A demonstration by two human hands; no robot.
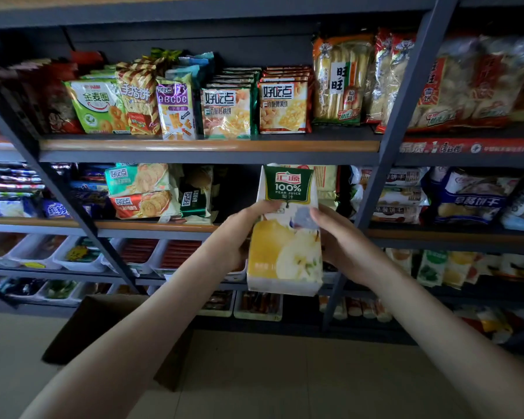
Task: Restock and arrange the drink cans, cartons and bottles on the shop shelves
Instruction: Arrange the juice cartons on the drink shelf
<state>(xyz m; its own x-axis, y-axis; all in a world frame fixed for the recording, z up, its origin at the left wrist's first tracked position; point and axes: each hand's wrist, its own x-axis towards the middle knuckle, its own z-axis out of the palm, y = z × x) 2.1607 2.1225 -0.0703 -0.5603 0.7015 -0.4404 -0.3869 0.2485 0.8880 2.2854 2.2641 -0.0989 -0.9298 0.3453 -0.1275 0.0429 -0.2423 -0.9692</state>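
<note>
Gripping the upright pear juice carton [285, 252], green-topped, apparently pear-printed yellow below: left hand [242, 234], right hand [342, 240].

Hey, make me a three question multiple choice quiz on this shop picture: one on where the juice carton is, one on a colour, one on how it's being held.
1. Where is the white and yellow pear juice carton?
A. Lying in a box on the floor
B. Held up in front of the grey metal snack shelves
C. Standing on the top shelf

2. What colour is the label panel at the carton's top?
A. Red
B. Blue
C. Green

3. How is the carton held?
A. By the left hand and right hand, one on each side
B. By one hand alone
C. By neither hand

Answers:
1 B: its base hangs clear of every shelf board.
2 C: the panel around "100% PEAR JUICE" is green.
3 A: fingers of each hand curl round one side of it.
</note>
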